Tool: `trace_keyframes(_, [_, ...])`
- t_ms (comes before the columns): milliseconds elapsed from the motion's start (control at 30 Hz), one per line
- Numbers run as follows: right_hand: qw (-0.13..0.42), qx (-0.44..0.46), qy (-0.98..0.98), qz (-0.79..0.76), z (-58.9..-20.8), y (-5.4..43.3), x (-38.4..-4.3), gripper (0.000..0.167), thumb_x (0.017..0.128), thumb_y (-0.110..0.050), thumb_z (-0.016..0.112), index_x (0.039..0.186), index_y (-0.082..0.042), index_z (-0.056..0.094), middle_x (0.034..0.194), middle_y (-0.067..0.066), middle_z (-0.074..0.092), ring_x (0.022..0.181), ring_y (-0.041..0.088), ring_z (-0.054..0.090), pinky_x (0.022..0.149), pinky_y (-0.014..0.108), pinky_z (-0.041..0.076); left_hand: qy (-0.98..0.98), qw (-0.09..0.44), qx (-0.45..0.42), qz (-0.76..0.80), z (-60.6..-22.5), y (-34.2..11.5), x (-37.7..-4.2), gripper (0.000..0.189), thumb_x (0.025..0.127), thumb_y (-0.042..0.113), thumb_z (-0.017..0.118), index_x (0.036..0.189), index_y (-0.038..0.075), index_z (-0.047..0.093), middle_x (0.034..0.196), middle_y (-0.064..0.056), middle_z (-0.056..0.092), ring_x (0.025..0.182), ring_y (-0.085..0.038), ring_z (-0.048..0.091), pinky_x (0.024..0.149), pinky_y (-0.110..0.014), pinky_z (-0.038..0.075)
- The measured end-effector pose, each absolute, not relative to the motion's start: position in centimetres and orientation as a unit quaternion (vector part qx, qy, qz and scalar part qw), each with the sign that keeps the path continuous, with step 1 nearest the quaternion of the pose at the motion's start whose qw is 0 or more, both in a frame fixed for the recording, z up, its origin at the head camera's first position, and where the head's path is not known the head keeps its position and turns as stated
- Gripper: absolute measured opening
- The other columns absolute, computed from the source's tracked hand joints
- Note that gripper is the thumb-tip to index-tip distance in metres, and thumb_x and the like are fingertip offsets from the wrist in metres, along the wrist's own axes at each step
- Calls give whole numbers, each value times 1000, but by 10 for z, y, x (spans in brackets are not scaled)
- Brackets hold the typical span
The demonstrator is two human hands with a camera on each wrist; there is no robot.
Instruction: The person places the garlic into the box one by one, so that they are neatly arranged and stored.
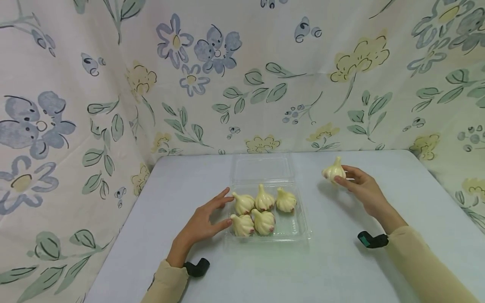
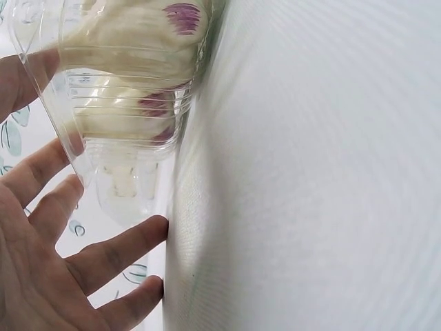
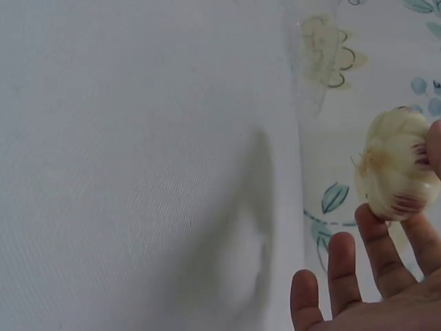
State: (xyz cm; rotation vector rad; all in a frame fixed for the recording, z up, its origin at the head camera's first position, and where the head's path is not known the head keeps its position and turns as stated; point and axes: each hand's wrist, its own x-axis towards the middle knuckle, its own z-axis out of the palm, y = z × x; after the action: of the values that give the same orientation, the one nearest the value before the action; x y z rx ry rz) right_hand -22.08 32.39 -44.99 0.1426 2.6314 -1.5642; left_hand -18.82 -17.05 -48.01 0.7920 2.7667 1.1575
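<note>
My right hand (image 1: 363, 191) pinches a cream-white garlic bulb (image 1: 333, 172) between thumb and fingertips, stem up, above the right back of the table. In the right wrist view, the same garlic bulb (image 3: 394, 165) shows purple streaks and a tuft of roots; the other fingers spread away from it. A clear plastic clamshell box (image 1: 286, 227) stands mid-table with its hinged side away from me. Several garlic bulbs (image 1: 264, 200) lie in it in two rows, the front right spot bare. My left hand (image 1: 198, 223) rests its thumb and straight fingers along the box's left rim.
The box's raised clear lid (image 1: 262, 168) lies back toward the far edge of the white table (image 1: 182, 181). A floral curtain (image 1: 235, 84) hangs behind the table and along both sides. A black camera mount (image 1: 373, 240) sits on each wrist.
</note>
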Motion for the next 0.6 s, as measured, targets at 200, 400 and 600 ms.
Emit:
trace_keyframes(200, [42,27,854,-517,-443,313,-214,75,98,-50,63,159,-13,36,142,8,48,105,-2,51,99,44,43,891,19,256,373,-480,-170,-188,63,93,48,70,150,30,50,168,16,25,134,-27,59,112,-65,39])
trace_keyframes(400, [37,9,860,-508,-438,303,-205,71,98,-49,65,156,-15,41,130,-5,53,106,3,51,95,45,45,893,17,257,369,-479,-169,-188,64,93,49,70,150,30,50,168,15,25,134,-27,59,112,-65,39])
trace_keyframes(600, [23,-20,865,-501,-433,293,-197,63,99,-43,66,152,-16,46,121,-10,56,107,5,54,90,38,49,894,17,256,368,-479,-169,-188,64,93,49,70,150,31,50,168,16,26,134,-28,60,112,-65,39])
